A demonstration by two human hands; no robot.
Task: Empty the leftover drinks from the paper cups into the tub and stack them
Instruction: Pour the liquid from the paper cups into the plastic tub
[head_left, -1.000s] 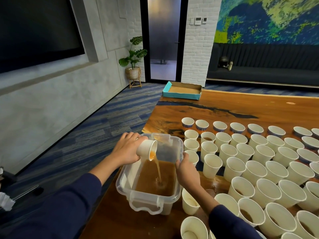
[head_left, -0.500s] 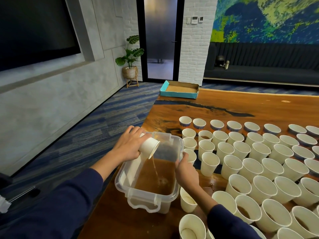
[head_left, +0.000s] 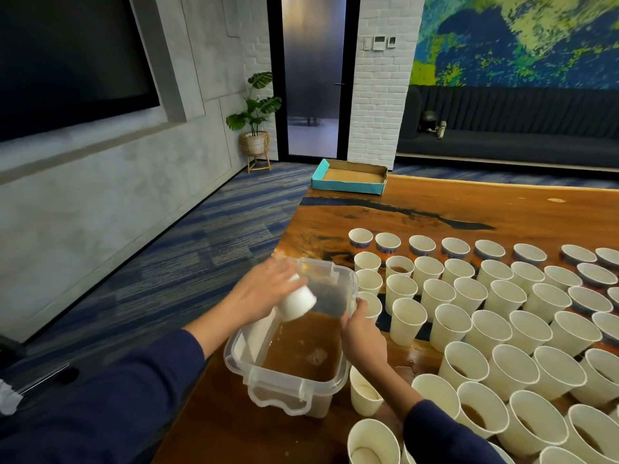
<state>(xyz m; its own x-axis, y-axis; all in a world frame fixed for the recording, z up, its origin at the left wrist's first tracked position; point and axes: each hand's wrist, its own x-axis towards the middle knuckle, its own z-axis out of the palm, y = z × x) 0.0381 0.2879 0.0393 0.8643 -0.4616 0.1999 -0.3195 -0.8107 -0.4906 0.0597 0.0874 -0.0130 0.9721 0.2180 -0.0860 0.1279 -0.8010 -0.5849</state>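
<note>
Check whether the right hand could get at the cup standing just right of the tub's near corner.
Probably yes: the right hand grips the tub rim just above that cup, nothing lies between, but it must release the tub first.

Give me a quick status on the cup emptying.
Left hand holds paper cup upended over tub. Right hand grips tub rim. Nothing blocking.
</note>
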